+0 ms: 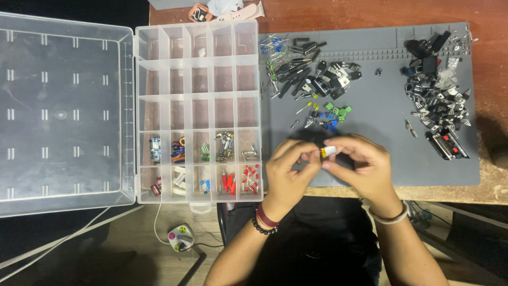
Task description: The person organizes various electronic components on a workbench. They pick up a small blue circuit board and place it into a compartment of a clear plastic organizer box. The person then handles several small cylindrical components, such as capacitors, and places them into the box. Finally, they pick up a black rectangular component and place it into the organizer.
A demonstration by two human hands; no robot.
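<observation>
The clear compartment box (198,111) fills the left of the frame, its lid folded flat so every bin stays reachable. Right of it our grey mat (381,106) covers the worktop, loose components (317,79) heaped along its top. At lower centre our left hand (288,172) and right hand (362,167) pinch a small white-and-yellow part (328,152) between fingertips, raised for inspection.

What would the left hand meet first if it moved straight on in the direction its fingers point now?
The left hand points right, toward the small white and yellow part pinched between both hands. Just behind it are the fingers of the right hand, so these would probably stop it at once.
</observation>
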